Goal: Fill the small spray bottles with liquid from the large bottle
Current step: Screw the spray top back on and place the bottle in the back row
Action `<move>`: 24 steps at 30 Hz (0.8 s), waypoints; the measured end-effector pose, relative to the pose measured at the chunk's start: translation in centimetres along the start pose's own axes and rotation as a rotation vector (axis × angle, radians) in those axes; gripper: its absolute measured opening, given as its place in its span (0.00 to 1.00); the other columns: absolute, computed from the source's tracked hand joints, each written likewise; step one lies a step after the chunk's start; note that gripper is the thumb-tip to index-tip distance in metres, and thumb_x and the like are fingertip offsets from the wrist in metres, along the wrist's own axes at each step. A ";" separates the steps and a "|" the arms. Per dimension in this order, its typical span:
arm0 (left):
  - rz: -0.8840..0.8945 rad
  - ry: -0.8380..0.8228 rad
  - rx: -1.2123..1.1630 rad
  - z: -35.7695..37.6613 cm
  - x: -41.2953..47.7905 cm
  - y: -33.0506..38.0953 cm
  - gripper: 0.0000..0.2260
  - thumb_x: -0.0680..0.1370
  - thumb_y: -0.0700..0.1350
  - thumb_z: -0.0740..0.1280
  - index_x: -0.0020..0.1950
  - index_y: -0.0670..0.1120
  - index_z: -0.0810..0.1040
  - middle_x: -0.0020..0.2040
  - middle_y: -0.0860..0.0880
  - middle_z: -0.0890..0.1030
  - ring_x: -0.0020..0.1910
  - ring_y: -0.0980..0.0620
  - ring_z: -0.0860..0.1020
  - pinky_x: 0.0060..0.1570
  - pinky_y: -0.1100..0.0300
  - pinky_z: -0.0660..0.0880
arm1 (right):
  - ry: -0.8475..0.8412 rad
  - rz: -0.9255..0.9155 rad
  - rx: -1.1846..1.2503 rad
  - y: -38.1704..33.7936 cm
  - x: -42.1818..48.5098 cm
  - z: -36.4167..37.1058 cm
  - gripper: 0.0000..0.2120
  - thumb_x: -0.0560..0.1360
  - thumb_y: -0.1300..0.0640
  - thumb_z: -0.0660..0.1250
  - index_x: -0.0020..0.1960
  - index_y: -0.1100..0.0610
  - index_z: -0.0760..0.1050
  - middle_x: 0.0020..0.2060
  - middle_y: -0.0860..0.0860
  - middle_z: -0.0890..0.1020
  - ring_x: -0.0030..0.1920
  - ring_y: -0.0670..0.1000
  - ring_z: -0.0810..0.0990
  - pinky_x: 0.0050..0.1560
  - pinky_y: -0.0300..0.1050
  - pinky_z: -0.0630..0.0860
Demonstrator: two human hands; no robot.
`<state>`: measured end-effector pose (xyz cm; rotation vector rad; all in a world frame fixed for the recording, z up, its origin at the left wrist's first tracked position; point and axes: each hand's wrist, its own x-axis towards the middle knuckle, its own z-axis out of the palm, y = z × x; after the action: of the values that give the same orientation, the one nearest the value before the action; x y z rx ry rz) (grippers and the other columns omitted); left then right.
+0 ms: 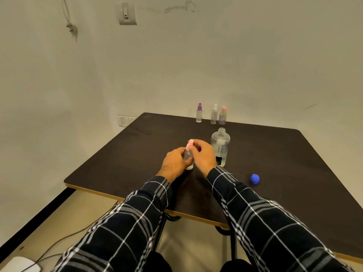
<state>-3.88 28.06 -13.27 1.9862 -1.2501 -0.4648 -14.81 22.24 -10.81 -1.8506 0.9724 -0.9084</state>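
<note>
Item: small spray bottle with pink spray head [189,154], standing upright on the dark table [275,154] at about the centre, long axis vertical, base touching the surface. The left hand [175,162] is wrapping its fingers closed around the clear body from the 9 o'clock side. The right hand [202,154] is coming over from 3 o'clock, its fingertips pinching the pink head at the top; whether they are tightening or loosening it cannot be told. The coming twist appears to be turning on this: head directly above body, right fingers at the top, left hand steadying below, both hands equally near. Large clear bottle [220,147], uncapped, partly filled with clear liquid, is standing just beside the right hand at 2 o'clock. Its blue cap [255,178] is lying apart at 4 o'clock. Three more small bottles are lining the far edge at 12 to 1 o'clock: purple-topped spray bottle [199,113], white-topped spray bottle [214,114], pink-capped bottle [223,116]. Surface: matte dark brown, pale edging. Room: plain cream wall with a switch plate [126,13], cables trailing on the floor.
</note>
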 end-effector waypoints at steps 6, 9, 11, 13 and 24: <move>-0.003 0.001 -0.012 0.2 0.0 -0.1 0.17 0.79 0.51 0.70 0.66 0.51 0.75 0.58 0.51 0.80 0.55 0.54 0.78 0.56 0.56 0.75 | 0.052 0.006 0.122 0.9 -0.2 0.2 0.09 0.77 0.53 0.71 0.56 0.54 0.80 0.49 0.48 0.83 0.52 0.47 0.82 0.52 0.40 0.79; -0.013 0.000 -0.018 0.1 0.1 -0.2 0.18 0.78 0.52 0.70 0.66 0.50 0.75 0.58 0.51 0.81 0.56 0.53 0.78 0.57 0.55 0.76 | 0.078 0.027 0.108 0.6 0.0 0.5 0.09 0.76 0.52 0.73 0.52 0.55 0.79 0.46 0.50 0.83 0.49 0.49 0.82 0.52 0.47 0.81; -0.020 0.001 -0.009 0.1 0.2 -0.3 0.18 0.78 0.53 0.70 0.66 0.50 0.75 0.58 0.51 0.81 0.55 0.53 0.78 0.56 0.55 0.76 | 0.060 0.031 0.080 0.4 0.2 0.5 0.09 0.75 0.53 0.73 0.53 0.55 0.79 0.48 0.50 0.83 0.50 0.49 0.81 0.54 0.49 0.81; -0.027 -0.005 -0.002 0.2 0.4 -0.3 0.18 0.78 0.54 0.70 0.67 0.51 0.75 0.58 0.51 0.80 0.55 0.54 0.78 0.56 0.55 0.75 | 0.027 0.000 0.027 0.5 0.4 0.4 0.10 0.77 0.53 0.71 0.57 0.55 0.80 0.51 0.51 0.83 0.52 0.49 0.80 0.57 0.48 0.79; -0.017 0.001 -0.010 0.1 0.1 -0.2 0.19 0.78 0.51 0.70 0.68 0.51 0.75 0.60 0.50 0.80 0.57 0.53 0.78 0.57 0.55 0.75 | -0.008 0.038 -0.010 1.1 0.3 0.4 0.10 0.76 0.52 0.72 0.54 0.54 0.77 0.50 0.51 0.82 0.51 0.50 0.80 0.54 0.45 0.79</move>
<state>-3.76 27.94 -13.53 1.9898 -1.2287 -0.4769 -14.63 21.71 -11.83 -1.8364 1.0054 -0.8746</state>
